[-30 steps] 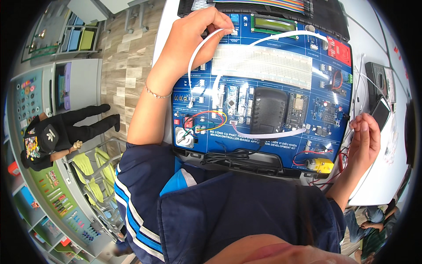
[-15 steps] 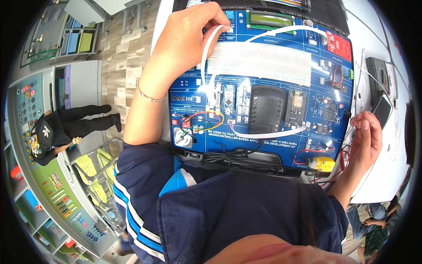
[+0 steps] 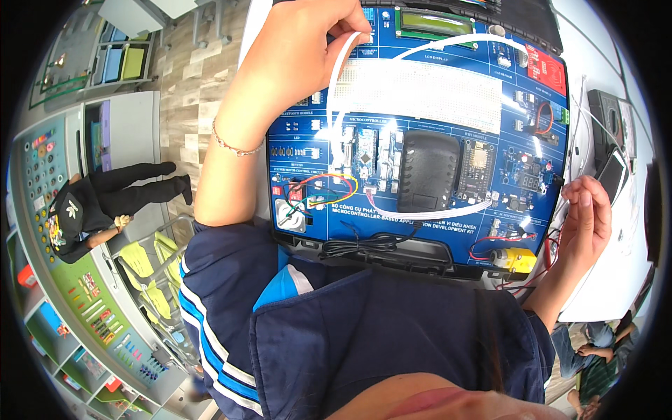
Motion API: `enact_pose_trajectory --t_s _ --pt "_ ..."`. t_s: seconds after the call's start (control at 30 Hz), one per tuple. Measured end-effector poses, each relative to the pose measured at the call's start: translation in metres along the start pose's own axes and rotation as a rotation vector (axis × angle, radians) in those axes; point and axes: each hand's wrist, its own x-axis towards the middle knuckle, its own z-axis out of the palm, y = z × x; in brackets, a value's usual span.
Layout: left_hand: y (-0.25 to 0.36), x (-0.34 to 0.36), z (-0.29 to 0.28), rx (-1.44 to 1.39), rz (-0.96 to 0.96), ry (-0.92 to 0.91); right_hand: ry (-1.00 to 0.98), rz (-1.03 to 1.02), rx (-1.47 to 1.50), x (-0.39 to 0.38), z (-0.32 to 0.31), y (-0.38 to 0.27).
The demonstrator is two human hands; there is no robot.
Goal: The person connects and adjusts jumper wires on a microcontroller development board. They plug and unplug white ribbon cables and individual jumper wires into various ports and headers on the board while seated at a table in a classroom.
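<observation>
A blue microcontroller training board lies in a black case in front of me. At its far left corner, my left hand pinches the end of a white ribbon cable at a small connector. The cable runs down to the left part of the board; its exact seat is lost in glare. Beside the board's right edge, my right hand is held with fingers curled together, and nothing shows in them. A second white cable arches over the white breadboard to a red module.
A black power adapter lies on the board, its coiled cord near the front edge. A yellow motor sits at the front right. On the right stand a phone and a black meter. A person is at the left.
The board sits slightly higher and farther right in the picture. My left hand has moved up a little with it, still pinching the cable end. My right hand has barely moved.
</observation>
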Motion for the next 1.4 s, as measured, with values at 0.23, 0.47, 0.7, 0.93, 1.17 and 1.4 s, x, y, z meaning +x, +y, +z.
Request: enact_pose_trajectory --t_s 0.23,0.47,0.7,0.93,1.17,1.4 --pt "0.036 0.012 -0.012 -0.189 -0.26 -0.014 -0.013 -0.011 -0.014 -0.001 -0.002 0.003" --pt "0.031 0.019 -0.01 -0.101 -0.102 -0.054 -0.029 0.005 -0.008 -0.001 -0.005 0.002" --pt "0.014 0.012 -0.009 -0.243 -0.096 -0.079 -0.023 0.005 0.014 -0.003 -0.012 0.003" --pt "0.008 -0.028 0.004 -0.406 -0.219 0.229 -0.034 -0.003 0.01 -0.002 -0.012 0.005" --pt "-0.002 -0.055 0.018 -1.037 -0.155 0.032 -0.012 0.019 -0.016 -0.001 -0.014 0.007" --pt "0.009 -0.047 0.018 -1.092 -0.087 0.086 0.013 0.028 -0.054 -0.002 -0.015 0.01"
